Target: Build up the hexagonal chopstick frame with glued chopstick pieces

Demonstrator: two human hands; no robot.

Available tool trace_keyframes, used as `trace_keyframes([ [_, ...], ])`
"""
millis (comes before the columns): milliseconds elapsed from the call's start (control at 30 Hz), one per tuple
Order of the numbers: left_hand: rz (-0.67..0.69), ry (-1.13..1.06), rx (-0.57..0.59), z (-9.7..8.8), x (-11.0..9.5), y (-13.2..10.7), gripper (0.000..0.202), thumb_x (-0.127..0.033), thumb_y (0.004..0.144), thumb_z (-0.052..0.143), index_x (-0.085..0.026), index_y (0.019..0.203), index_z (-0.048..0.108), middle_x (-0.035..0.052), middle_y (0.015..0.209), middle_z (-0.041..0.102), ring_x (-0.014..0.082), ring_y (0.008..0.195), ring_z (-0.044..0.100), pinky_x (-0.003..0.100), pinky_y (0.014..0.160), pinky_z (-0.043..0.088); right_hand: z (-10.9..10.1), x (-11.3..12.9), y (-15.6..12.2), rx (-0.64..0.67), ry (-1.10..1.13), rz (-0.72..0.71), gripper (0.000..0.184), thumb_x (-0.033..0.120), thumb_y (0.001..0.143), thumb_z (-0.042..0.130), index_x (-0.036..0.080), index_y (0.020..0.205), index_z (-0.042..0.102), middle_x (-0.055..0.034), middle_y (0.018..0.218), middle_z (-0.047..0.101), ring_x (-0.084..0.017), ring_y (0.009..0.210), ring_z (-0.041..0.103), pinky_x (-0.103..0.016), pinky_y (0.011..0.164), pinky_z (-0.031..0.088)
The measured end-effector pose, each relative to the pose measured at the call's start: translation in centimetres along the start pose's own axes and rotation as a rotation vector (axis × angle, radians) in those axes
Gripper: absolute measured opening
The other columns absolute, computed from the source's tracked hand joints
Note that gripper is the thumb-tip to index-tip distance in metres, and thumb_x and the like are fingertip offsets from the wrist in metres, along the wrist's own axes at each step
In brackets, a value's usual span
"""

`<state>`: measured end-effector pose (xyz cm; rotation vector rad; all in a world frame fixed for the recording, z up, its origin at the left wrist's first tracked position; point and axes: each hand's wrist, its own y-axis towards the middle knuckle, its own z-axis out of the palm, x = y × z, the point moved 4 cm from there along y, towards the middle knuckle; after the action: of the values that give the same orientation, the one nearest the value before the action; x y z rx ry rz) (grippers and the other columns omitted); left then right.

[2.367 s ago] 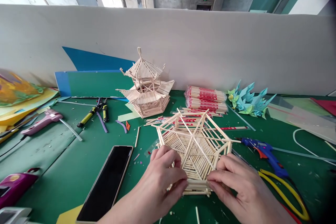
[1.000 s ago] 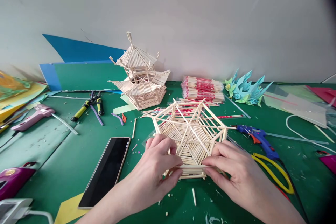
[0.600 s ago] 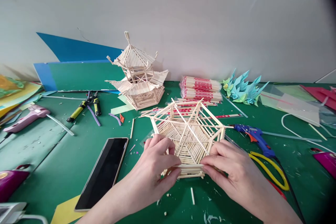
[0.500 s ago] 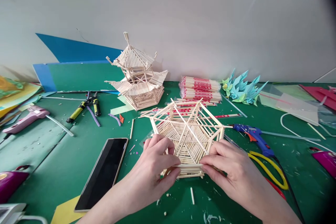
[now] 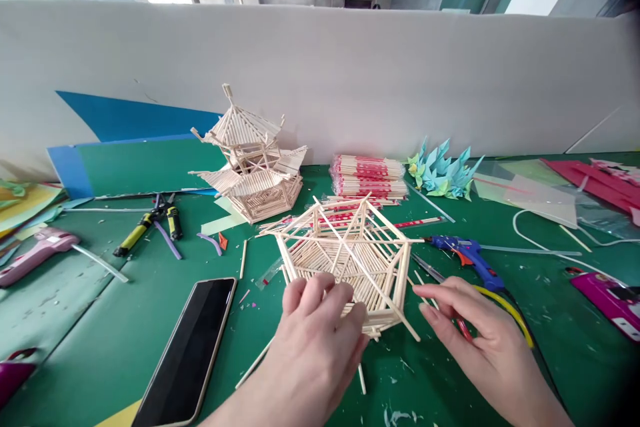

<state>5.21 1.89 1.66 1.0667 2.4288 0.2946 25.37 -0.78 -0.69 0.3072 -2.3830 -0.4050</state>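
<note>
A hexagonal frame of thin wooden sticks (image 5: 361,267) stands in front of me, with long sticks crossing over its top and a floor of closely laid sticks. At its near side my left hand (image 5: 320,337) has its fingers curled over the front rim; the back of the hand hides the fingertips. Off the frame's right side is my right hand (image 5: 480,340), holding nothing, with a gap between thumb and forefinger. A blue glue gun (image 5: 470,257) lies beyond that hand, and yellow-handled scissors (image 5: 507,310) are partly behind it.
A finished-looking stick pagoda (image 5: 250,160) stands at the back, beside bundled sticks (image 5: 369,177) and blue folded-paper shapes (image 5: 445,170). Leftward lie a phone (image 5: 187,350), pliers (image 5: 150,223) and a pink glue gun (image 5: 40,253). A pale partition (image 5: 320,80) rises behind.
My right hand has let go of the short stick at the front rim and moved right, its fingers parting. My left hand has shifted slightly toward the rim's middle. The view has tilted up.
</note>
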Motion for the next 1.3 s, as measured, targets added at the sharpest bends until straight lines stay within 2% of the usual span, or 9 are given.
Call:
trace_keyframes([
  [233, 0.008, 0.067, -0.006, 1.9, -0.5, -0.1, 0.021, -0.020, 0.084, 0.042, -0.023, 0.095, 0.060, 0.0068, 0.092, 0.062, 0.0272, 0.092, 0.045, 0.045, 0.076, 0.029, 0.7, -0.3, -1.0, -0.141, 0.024, 0.033, 0.011, 0.028, 0.085, 0.056, 0.029, 0.096, 0.059, 0.0042, 0.067, 0.054, -0.011, 0.061, 0.056, -0.016, 0.059, 0.047],
  [367, -0.011, 0.013, -0.010, 0.8, -0.3, -0.3, 0.021, -0.021, 0.084, 0.046, -0.024, 0.100, 0.059, 0.0065, 0.094, 0.061, 0.0255, 0.090, 0.046, 0.044, 0.077, 0.032, 1.1, -0.5, -1.0, -0.137, 0.034, 0.039, 0.012, 0.029, 0.085, 0.054, 0.031, 0.096, 0.059, 0.0033, 0.070, 0.058, -0.012, 0.070, 0.060, -0.015, 0.058, 0.047],
  [500, -0.086, -0.003, -0.111, -0.6, 1.3, -1.4, 0.026, -0.019, 0.082, 0.054, -0.022, 0.107, 0.057, 0.0076, 0.100, 0.057, 0.0253, 0.096, 0.044, 0.042, 0.079, 0.034, 2.1, -1.6, -1.2, -0.141, 0.122, 0.152, 0.018, 0.033, 0.086, 0.052, 0.029, 0.102, 0.058, 0.0017, 0.074, 0.056, -0.012, 0.066, 0.058, -0.018, 0.058, 0.049],
  [600, -0.228, -0.092, -0.301, -1.2, 3.7, -2.9, 0.024, -0.017, 0.082, 0.055, -0.024, 0.105, 0.060, 0.0067, 0.099, 0.054, 0.0232, 0.095, 0.048, 0.038, 0.078, 0.037, 3.0, -3.0, -1.5, -0.203, 0.224, 0.347, 0.033, 0.043, 0.084, 0.051, 0.026, 0.113, 0.054, -0.0021, 0.085, 0.056, -0.016, 0.074, 0.059, -0.024, 0.063, 0.051],
  [733, -0.688, -0.535, -0.560, -0.4, 8.4, -4.5, 0.022, -0.035, 0.082, 0.056, -0.025, 0.098, 0.066, 0.0048, 0.102, 0.054, 0.0215, 0.095, 0.050, 0.029, 0.070, 0.040, 4.3, -4.1, -2.2, -0.271, 0.409, 0.574, 0.050, 0.052, 0.081, 0.049, 0.026, 0.124, 0.047, -0.0079, 0.117, 0.055, -0.025, 0.103, 0.056, -0.034, 0.081, 0.050],
  [833, -0.887, -0.758, -0.665, 0.8, 11.1, -4.2, 0.031, -0.047, 0.079, 0.057, -0.024, 0.097, 0.067, 0.0041, 0.108, 0.058, 0.0241, 0.112, 0.046, 0.029, 0.085, 0.038, 5.3, -4.1, -2.7, -0.291, 0.555, 0.660, 0.056, 0.055, 0.083, 0.045, 0.030, 0.133, 0.038, -0.0064, 0.134, 0.045, -0.028, 0.119, 0.046, -0.039, 0.092, 0.044],
  [1033, -0.950, -1.016, -0.690, 3.3, 14.3, -2.0, 0.041, -0.055, 0.079, 0.050, -0.022, 0.100, 0.064, 0.0052, 0.123, 0.058, 0.0257, 0.125, 0.040, 0.036, 0.099, 0.030, 7.3, -2.9, -3.3, -0.281, 0.680, 0.701, 0.062, 0.054, 0.087, 0.038, 0.031, 0.141, 0.021, -0.0060, 0.147, 0.029, -0.031, 0.132, 0.030, -0.050, 0.100, 0.033],
  [1167, -0.925, -1.175, -0.653, 3.7, 14.0, -0.9, 0.046, -0.057, 0.080, 0.048, -0.020, 0.101, 0.064, 0.0074, 0.124, 0.058, 0.0272, 0.124, 0.042, 0.040, 0.101, 0.028, 8.4, -2.7, -3.2, -0.283, 0.785, 0.669, 0.064, 0.054, 0.087, 0.033, 0.028, 0.143, 0.015, -0.0086, 0.150, 0.020, -0.031, 0.135, 0.021, -0.054, 0.101, 0.030],
  [1300, -0.864, -1.311, -0.622, 3.6, 13.0, -0.2, 0.050, -0.058, 0.081, 0.046, -0.018, 0.104, 0.064, 0.0085, 0.119, 0.062, 0.0259, 0.116, 0.050, 0.037, 0.097, 0.035, 9.2, -3.5, -3.0, -0.257, 0.814, 0.635, 0.070, 0.058, 0.085, 0.034, 0.027, 0.144, 0.012, -0.0089, 0.151, 0.020, -0.032, 0.136, 0.019, -0.054, 0.101, 0.030],
])
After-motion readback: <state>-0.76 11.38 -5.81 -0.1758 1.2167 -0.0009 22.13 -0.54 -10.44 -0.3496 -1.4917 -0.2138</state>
